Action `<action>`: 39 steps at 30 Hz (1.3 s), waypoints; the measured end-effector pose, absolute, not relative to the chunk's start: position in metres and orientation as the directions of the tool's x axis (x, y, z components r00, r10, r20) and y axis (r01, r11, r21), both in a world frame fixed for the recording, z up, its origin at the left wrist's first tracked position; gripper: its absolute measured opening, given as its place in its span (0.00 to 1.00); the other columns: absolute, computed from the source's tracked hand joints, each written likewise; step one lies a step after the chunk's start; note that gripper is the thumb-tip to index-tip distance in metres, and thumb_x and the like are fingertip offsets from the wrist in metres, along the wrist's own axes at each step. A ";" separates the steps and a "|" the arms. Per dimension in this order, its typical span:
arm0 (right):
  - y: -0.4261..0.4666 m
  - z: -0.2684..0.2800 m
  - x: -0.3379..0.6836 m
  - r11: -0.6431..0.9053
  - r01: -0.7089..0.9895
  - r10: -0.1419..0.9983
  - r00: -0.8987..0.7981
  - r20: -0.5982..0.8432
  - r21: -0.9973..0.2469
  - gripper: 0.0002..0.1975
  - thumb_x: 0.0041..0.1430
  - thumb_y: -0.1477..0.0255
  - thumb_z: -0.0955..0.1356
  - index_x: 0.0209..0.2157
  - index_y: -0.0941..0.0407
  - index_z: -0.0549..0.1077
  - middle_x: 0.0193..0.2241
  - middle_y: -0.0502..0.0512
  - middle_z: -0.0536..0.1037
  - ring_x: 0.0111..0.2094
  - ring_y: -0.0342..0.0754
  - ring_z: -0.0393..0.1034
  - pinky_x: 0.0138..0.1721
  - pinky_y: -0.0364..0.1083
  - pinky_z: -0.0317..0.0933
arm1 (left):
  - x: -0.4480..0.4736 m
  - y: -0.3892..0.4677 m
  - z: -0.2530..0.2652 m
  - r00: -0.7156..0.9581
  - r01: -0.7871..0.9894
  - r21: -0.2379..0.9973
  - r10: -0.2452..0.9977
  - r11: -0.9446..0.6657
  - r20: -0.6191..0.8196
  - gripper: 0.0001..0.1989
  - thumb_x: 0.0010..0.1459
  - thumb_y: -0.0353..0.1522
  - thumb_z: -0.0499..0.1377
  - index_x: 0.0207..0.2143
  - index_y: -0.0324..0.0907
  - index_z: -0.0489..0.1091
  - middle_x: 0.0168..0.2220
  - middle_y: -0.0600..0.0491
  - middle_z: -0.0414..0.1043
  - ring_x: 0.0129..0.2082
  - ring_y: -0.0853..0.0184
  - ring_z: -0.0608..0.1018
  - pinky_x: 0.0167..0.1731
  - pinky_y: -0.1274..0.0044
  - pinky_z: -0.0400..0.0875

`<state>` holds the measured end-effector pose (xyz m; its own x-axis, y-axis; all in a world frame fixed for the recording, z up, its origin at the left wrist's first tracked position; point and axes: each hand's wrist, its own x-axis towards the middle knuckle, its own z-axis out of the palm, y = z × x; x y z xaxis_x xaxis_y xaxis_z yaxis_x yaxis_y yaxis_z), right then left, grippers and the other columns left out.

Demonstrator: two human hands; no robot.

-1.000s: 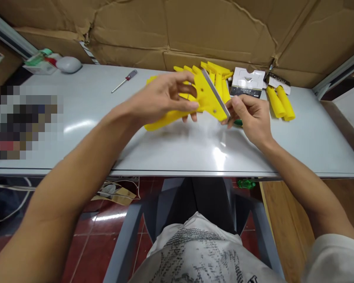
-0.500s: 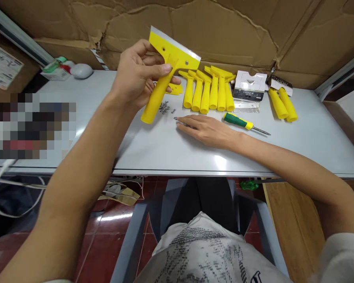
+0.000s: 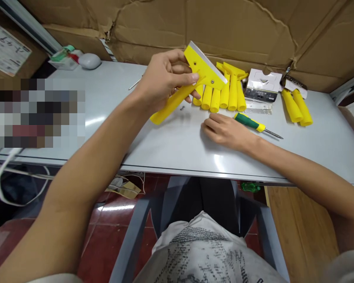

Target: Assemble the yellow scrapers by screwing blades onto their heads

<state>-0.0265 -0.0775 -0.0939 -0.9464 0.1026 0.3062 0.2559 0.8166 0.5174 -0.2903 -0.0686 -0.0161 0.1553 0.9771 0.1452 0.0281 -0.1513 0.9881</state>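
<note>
Head view: yellow scraper (image 3: 205,70) in left hand (image 3: 166,78), handwritten label (image 3: 7,47) illegible

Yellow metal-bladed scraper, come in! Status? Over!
Left grip: holding scraper aloft, one silver screw showing. Right grip: beside green-yellow screwdriver, inside hidden. No obstruction visible.

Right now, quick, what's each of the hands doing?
Left hand: closed, holding a scraper.
Right hand: partly curled; whether it holds anything cannot be told.

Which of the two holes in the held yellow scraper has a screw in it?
The lower-right hole in the picture, where a silvery screw head shows; the upper-left hole is just a dark opening.
</note>
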 end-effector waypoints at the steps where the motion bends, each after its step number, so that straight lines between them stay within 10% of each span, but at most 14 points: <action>1: -0.078 -0.094 -0.014 0.832 0.274 0.121 -0.938 0.324 0.483 0.21 0.85 0.87 0.63 0.46 0.61 0.87 0.39 0.63 0.85 0.42 0.56 0.76 0.42 0.54 0.73 | -0.288 -0.070 -0.017 0.162 0.023 0.988 0.976 -0.153 0.147 0.28 0.50 0.46 0.90 0.46 0.55 0.83 0.44 0.58 0.93 0.38 0.58 0.92 0.31 0.69 0.79; 8: -0.082 -0.076 0.046 0.920 0.390 0.342 -0.844 0.414 0.034 0.22 0.80 0.84 0.64 0.55 0.55 0.90 0.51 0.63 0.91 0.50 0.60 0.87 0.50 0.59 0.84 | -0.274 -0.081 -0.025 0.318 0.016 0.995 0.944 -0.100 0.090 0.20 0.54 0.42 0.90 0.42 0.48 0.87 0.47 0.49 0.93 0.32 0.63 0.90 0.33 0.70 0.81; 17: -0.093 -0.039 0.041 0.760 0.621 0.520 -0.406 0.751 -0.191 0.12 0.79 0.78 0.72 0.43 0.47 0.84 0.40 0.58 0.89 0.40 0.59 0.87 0.44 0.59 0.80 | -0.259 -0.092 -0.039 0.432 0.159 0.983 0.902 -0.092 0.014 0.20 0.61 0.44 0.87 0.41 0.46 0.84 0.42 0.48 0.91 0.33 0.58 0.90 0.36 0.65 0.87; 22: -0.095 -0.052 0.028 0.801 0.432 0.557 -0.283 0.781 -0.414 0.08 0.80 0.69 0.75 0.45 0.48 0.90 0.39 0.55 0.90 0.38 0.55 0.87 0.43 0.56 0.83 | -0.248 -0.099 -0.040 0.407 0.215 0.974 0.913 -0.074 -0.021 0.18 0.59 0.40 0.88 0.40 0.46 0.83 0.43 0.48 0.92 0.32 0.58 0.91 0.33 0.68 0.88; 32: -0.113 -0.048 0.013 0.714 0.644 0.653 -0.471 0.594 -0.274 0.15 0.88 0.59 0.71 0.49 0.41 0.93 0.51 0.58 0.93 0.53 0.65 0.87 0.65 0.70 0.82 | -0.243 -0.106 -0.046 0.410 0.155 0.979 0.911 -0.129 0.055 0.19 0.63 0.47 0.85 0.38 0.48 0.83 0.39 0.51 0.90 0.32 0.59 0.89 0.37 0.67 0.87; 39: -0.107 -0.061 0.009 0.690 0.665 0.664 -0.422 0.617 -0.287 0.11 0.85 0.63 0.74 0.47 0.46 0.92 0.56 0.64 0.88 0.57 0.66 0.84 0.51 0.67 0.87 | -0.235 -0.114 -0.043 0.294 0.232 0.951 0.946 -0.206 0.133 0.15 0.59 0.31 0.86 0.35 0.49 0.82 0.41 0.50 0.90 0.46 0.54 0.93 0.40 0.71 0.89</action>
